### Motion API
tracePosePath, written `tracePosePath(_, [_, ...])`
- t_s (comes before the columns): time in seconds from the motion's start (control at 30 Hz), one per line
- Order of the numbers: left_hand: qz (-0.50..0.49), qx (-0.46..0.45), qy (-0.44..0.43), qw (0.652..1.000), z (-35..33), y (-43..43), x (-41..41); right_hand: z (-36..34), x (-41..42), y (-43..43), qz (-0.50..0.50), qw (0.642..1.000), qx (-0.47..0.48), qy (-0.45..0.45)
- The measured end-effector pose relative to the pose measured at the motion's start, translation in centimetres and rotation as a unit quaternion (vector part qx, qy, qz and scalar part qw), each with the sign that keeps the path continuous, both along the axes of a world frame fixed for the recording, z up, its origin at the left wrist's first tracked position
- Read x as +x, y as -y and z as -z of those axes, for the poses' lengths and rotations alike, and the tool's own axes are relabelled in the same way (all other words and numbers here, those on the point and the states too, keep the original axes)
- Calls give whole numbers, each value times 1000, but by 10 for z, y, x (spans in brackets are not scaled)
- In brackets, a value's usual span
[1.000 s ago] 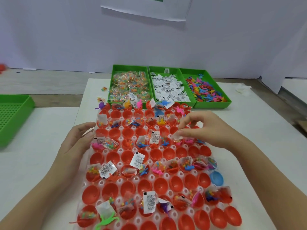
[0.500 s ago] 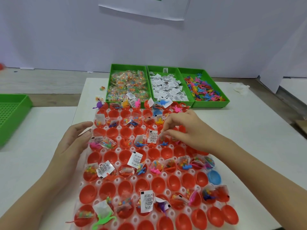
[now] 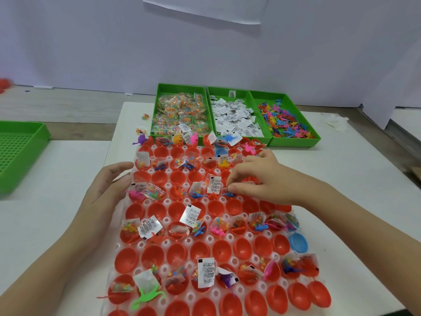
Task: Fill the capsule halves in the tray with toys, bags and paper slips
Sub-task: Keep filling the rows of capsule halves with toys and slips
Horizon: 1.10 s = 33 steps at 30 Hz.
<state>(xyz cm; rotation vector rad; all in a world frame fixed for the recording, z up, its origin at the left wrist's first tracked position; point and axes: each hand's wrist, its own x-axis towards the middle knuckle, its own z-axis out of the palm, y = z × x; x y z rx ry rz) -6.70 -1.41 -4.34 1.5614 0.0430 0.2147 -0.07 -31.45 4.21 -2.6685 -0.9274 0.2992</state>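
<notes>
3 green bins (image 3: 293, 142) sit side by side at the table's (image 3: 68, 213) far end: bags (image 3: 180, 110) on the left, slips (image 3: 232, 117) in the mid one, toys (image 3: 287, 123) on the right. Just in front, its far end right up against them, is the tray (image 3: 229, 237), packed w/ red halves (image 3: 175, 255). Filled rows and bare rows take turns.

L hand (image 3: 107, 190) lies at the tray's left edge. Its fingers are straight and loosely spread, holding nothing, tips right at the rim beside a pink toy (image 3: 134, 193).

R hand (image 3: 259, 179) is over the tray's upper middle w/ fingers curled down. Thumb and forefinger tips are drawn close just above a blue toy (image 3: 227, 193) lying in a half. A pale scrap shows under the fingers, but can't tell if it's pinched or what it is. Just left of that thumb, a slip (image 3: 214, 184) stands up in its half.

One blue half (image 3: 298, 245) sits at the tray's right edge. In the near filled row a green toy (image 3: 148, 297) sprawls over a half's rim. Off left, well apart, there's a 4th bin (image 3: 20, 156).
</notes>
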Motion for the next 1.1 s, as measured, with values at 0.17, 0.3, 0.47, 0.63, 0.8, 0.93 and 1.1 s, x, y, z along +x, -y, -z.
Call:
tracePosePath(0.17, [9, -1, -3, 1000, -2, 0, 0, 0, -6, -6, -23, 996, -51, 62])
tracePosePath(0.3, [14, 5, -2, 1000, -3, 0, -1, -1, -3, -5, 12, 996, -67, 57])
tracePosePath(0.47, [13, 14, -16, 1000, -2, -4, 1, 1, -3, -7, -9, 991, -116, 73])
tracePosePath(0.63, [6, 25, -33, 999, 0, -9, 4, -5, -4, -11, 20, 996, -67, 49])
tracePosePath(0.8, [12, 29, -35, 999, 1, -9, 3, -9, -7, -11, 23, 999, -42, 19])
tracePosePath(0.93, [16, 25, -35, 999, 1, -7, 3, -11, -6, -6, 33, 999, -3, 14])
tracePosePath(1.1, [19, 15, -33, 999, 1, -8, 3, -9, -2, -6, 16, 998, -40, 41])
